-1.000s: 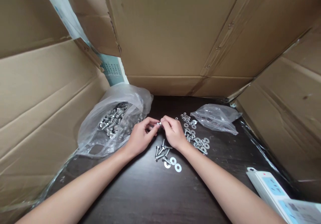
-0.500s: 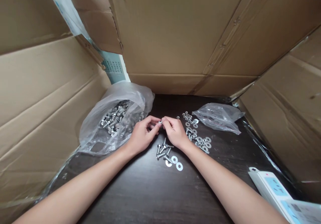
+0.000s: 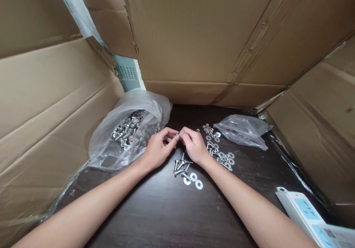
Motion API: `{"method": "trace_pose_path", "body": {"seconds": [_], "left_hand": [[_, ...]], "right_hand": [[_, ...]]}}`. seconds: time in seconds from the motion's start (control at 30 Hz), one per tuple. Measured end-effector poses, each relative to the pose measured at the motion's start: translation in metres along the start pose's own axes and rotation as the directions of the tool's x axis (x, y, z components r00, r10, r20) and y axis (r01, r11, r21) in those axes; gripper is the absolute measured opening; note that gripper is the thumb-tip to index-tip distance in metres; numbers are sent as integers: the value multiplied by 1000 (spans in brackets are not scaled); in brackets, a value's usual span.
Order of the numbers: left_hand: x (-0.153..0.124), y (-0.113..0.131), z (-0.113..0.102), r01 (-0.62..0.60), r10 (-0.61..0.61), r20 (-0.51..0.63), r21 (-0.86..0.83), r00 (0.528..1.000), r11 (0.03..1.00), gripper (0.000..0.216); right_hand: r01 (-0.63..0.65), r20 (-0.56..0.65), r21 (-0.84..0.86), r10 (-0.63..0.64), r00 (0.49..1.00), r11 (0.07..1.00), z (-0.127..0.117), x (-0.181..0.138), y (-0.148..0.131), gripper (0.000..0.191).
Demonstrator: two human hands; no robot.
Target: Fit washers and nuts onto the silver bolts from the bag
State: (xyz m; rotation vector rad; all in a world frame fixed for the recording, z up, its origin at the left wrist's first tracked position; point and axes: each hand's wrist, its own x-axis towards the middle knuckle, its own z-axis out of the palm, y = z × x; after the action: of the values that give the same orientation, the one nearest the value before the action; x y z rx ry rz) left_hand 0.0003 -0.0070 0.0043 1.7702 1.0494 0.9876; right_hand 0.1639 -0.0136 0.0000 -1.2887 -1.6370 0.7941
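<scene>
Bolts lie on the counter. Beyond them, the left hand and right hand, nearly closed, pinch a small metal fastener. Flat washers lie beside the bolts.

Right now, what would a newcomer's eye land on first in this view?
Probably the bare left hand and bare right hand together at a small silvery metal piece, mid-picture over the dark brown table. Next would come the large cloudy plastic bag of shiny metal bolts beyond the left forearm, then the white power strip with light-blue socket panels at the lower right.
</scene>
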Motion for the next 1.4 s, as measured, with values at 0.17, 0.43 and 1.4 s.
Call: {"method": "trace_pose_path", "body": {"seconds": [0.17,0.43,1.4], "left_hand": [[0,0,0,-9,9,0,7,1000,1000,21],[0,2,0,9,-9,1,4,1000,1000,22],[0,0,-1,-5,5,8,11,1000,1000,21]], "right_hand": [[-12,-23,-2,12,1000,1000,0,-1,-1,37],[24,-32,32,-23,999,999,-2,1,-4,16],[3,-29,26,-3,1000,1000,-3,0,-4,14]]}}
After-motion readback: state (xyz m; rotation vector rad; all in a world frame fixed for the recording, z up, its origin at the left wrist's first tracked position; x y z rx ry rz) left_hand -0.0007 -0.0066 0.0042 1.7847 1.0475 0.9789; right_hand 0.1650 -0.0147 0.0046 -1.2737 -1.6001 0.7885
